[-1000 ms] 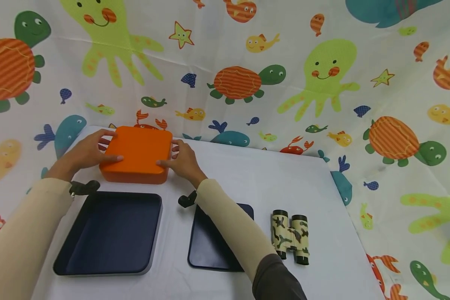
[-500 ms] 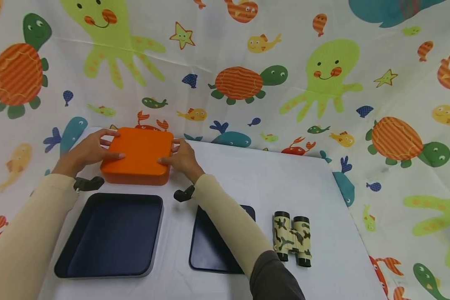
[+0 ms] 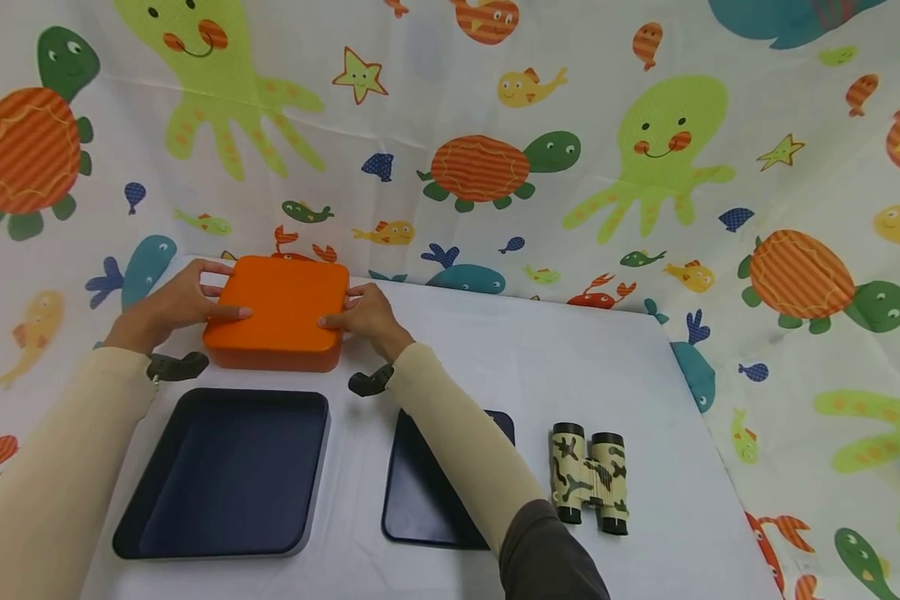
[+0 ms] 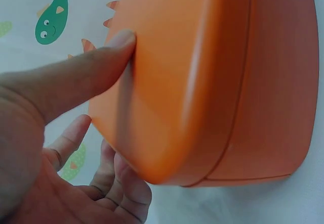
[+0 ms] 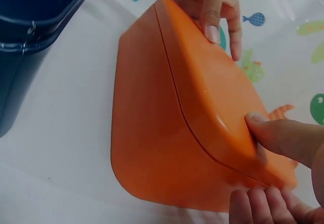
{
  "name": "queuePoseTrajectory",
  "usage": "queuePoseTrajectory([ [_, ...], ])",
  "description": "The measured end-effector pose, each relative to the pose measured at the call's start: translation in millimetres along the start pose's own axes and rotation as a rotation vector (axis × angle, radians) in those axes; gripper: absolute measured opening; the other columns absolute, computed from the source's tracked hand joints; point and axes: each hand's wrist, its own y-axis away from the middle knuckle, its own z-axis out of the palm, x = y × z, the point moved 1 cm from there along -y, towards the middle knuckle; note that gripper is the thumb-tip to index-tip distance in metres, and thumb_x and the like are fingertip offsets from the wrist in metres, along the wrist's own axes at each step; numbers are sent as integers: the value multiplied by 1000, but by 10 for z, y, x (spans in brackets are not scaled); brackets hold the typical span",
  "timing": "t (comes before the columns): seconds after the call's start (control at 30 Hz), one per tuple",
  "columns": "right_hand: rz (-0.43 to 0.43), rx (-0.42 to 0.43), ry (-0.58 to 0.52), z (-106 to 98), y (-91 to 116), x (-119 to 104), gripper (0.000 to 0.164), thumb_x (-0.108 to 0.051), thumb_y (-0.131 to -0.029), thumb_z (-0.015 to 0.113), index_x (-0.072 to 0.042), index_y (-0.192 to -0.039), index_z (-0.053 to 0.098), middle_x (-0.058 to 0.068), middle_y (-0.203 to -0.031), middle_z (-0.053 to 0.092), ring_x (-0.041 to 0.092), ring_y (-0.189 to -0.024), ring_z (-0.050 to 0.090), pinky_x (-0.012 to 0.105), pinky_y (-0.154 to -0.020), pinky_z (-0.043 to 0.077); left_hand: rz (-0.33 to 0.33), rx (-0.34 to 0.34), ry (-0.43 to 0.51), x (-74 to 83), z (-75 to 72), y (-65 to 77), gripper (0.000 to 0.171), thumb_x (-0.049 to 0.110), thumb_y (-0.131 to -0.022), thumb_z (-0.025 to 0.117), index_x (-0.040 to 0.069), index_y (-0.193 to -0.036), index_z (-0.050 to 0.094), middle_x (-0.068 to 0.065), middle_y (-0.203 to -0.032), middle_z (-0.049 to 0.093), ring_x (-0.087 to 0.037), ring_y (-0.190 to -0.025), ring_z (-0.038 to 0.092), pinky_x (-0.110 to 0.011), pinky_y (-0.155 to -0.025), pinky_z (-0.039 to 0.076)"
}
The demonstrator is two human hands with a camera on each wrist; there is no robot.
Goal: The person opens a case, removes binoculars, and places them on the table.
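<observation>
Almost nothing has moved since a second ago — so the job looks paused to me. On the white table [image 3: 570,350] sits a big dark blue box [image 3: 225,475] with no top, and just behind it, the orange box [image 3: 285,304]. A dark flat piece [image 3: 427,492] lies partly under the right sleeve [image 3: 457,425], then spotty binoculars [image 3: 591,479]. Left hand [image 3: 178,304] and right hand [image 3: 373,318], half curled, grip the orange box's sides — thumbs on top.

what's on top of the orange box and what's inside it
On top of the orange box are the thumbs of the left hand and right hand. The lid is on, covering the inside, so its contents cannot be seen.
</observation>
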Motion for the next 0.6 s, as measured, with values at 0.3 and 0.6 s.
queuePoseTrajectory([
  [0.3,45,29,-29,34,47,-32,69,-19,-78,97,-11,-137,62,0,-110,68,19,-100,64,40,-108,57,-44,-6,17,-23,18,33,120,46,-95,79,-7,-165,-1,-44,-163,21,-60,-148,27,-73,-121,30],
  [0.6,75,50,-131,62,112,-46,67,-12,-79,95,-12,-140,66,1,-120,73,18,-98,69,39,-105,59,-46,23,4,-35,47,43,120,49,-93,81,-6,-166,3,-43,-164,23,-59,-149,28,-73,-121,30],
])
